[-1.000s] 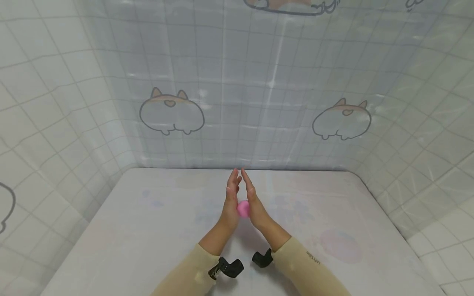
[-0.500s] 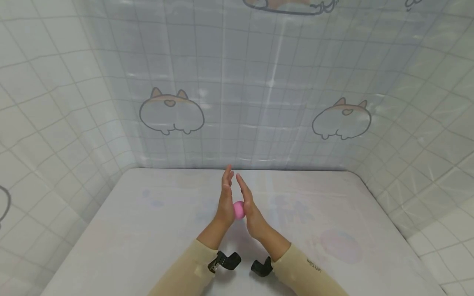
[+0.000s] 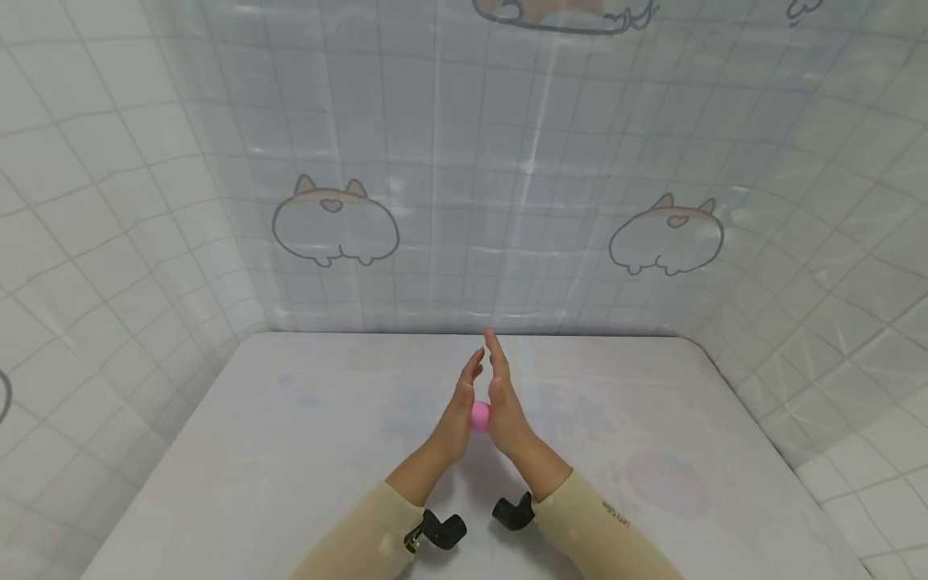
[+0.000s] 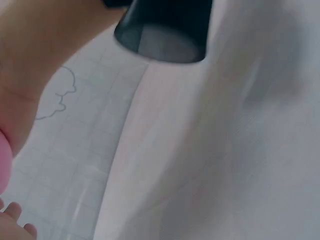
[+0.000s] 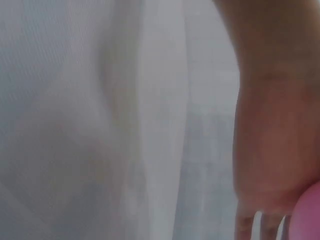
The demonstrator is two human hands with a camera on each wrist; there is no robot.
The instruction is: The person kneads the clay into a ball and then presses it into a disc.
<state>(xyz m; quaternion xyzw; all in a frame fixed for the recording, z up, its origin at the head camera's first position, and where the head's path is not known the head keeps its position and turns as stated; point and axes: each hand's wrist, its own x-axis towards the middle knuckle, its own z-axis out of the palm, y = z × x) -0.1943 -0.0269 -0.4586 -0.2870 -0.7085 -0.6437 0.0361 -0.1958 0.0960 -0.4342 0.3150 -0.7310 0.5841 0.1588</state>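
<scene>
Left grip (image 3: pixel 458 415), right grip (image 3: pixel 505 412): palms facing, fingers (image 3: pixel 497 354) extended forward; forearms (image 3: pixel 415 477) converging.

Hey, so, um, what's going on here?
A person is holding a round pink ball between their two palms, the left hand on one side and the right hand on the other. Their fingers are fairly straight rather than curled around it. Both hands are over a pale table, with a grid-patterned sheet behind it.

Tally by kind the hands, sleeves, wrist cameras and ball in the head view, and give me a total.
Hands: 2, left hand and right hand
Sleeves: 2, left sleeve and right sleeve
Cameras: 2, left camera and right camera
Ball: 1
Total: 7
</scene>
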